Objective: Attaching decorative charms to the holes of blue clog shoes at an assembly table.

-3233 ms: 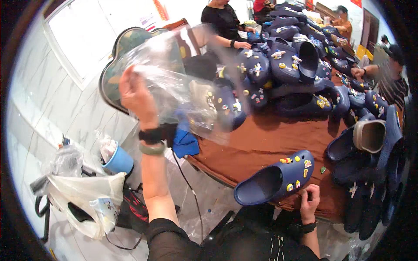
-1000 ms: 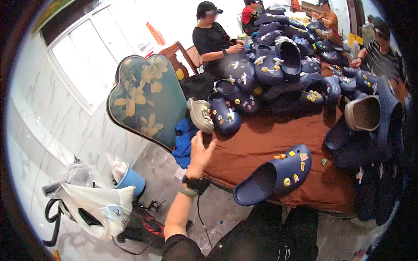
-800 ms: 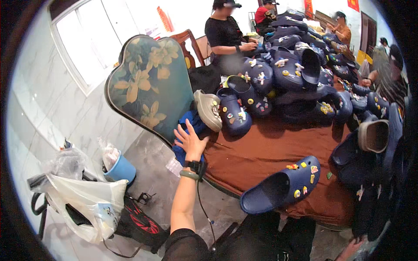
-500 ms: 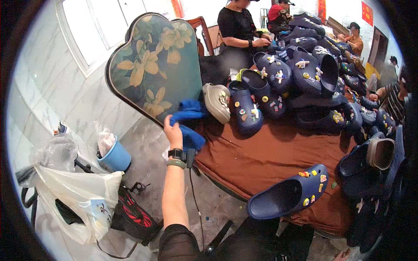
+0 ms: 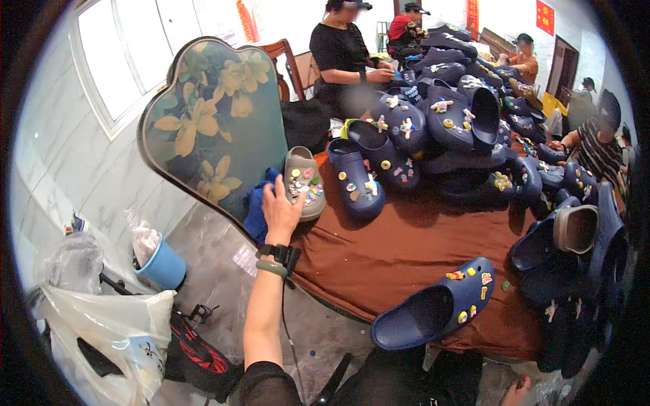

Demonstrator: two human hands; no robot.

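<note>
My left hand reaches forward at the left edge of a table under a brown cloth. Its fingers are spread and rest against the side of a grey clog studded with small coloured charms, with a blue cloth just left of them. It grips nothing. A black watch and a green band sit on that wrist. Only a sliver of my right hand shows at the bottom edge. A dark blue clog with charms lies near the table's front edge.
Several dark blue clogs are heaped across the table. A heart-shaped floral panel stands left of the table. On the floor are a blue cup and a white plastic bag. Other people sit at the far and right sides.
My left hand held a clear plastic bag up earlier; the bag is gone, and the hand has come down to the blue cloth, then onto the grey clog.
</note>
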